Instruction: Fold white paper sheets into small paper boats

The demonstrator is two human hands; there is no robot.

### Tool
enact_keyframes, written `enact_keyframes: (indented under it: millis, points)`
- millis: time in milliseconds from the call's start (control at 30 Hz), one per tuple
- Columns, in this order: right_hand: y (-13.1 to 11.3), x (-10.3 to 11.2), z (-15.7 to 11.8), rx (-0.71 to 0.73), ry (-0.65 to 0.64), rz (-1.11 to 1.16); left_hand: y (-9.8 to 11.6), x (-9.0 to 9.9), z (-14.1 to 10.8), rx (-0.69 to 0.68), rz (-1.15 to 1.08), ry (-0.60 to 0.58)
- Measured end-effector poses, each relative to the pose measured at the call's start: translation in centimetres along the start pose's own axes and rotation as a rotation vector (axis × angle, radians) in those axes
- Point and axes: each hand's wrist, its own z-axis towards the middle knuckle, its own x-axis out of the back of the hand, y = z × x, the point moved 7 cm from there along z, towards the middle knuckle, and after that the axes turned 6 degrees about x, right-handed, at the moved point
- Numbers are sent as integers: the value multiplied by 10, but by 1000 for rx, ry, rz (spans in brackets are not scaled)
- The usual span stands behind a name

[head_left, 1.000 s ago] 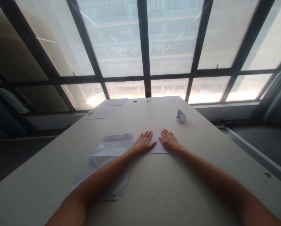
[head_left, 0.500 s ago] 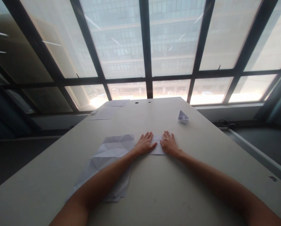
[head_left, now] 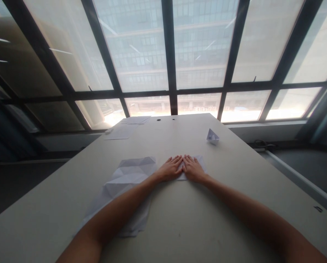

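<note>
A small folded sheet of white paper (head_left: 182, 176) lies on the white table, mostly covered by my hands. My left hand (head_left: 169, 168) rests flat on its left part, fingers stretched out. My right hand (head_left: 193, 169) lies flat on its middle, fingertips beside those of the left, and the paper's right corner shows past it. Left of my hands, partly under my left forearm, are creased white sheets (head_left: 125, 179). A folded paper boat (head_left: 213, 137) stands farther back on the right.
More flat white sheets (head_left: 119, 131) lie at the table's far left. Two small dark holes (head_left: 158, 119) sit near the far edge of the table (head_left: 174, 219). Behind it rises a wall of windows (head_left: 144, 44). A dark clip-like mark (head_left: 318, 209) is near the right edge.
My right hand has slid left across the folded paper until it meets my left hand, uncovering the paper's right side. My left hand has barely moved.
</note>
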Motion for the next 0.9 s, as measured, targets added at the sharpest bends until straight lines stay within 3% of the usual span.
enact_keyframes:
  millis: [500, 567, 733, 900]
  points:
    - [32, 6, -4, -308, 34, -45, 2, 1, -2, -57, 14, -13]
    - [30, 5, -3, -267, 27, -38, 2, 1, -2, -60, 11, -13]
    - [8, 3, -1, 23, -30, 16, 6, 5, -3, -55, -6, 4]
    - [5, 3, -2, 32, -40, 10, 10, 9, -6, -42, -19, -12]
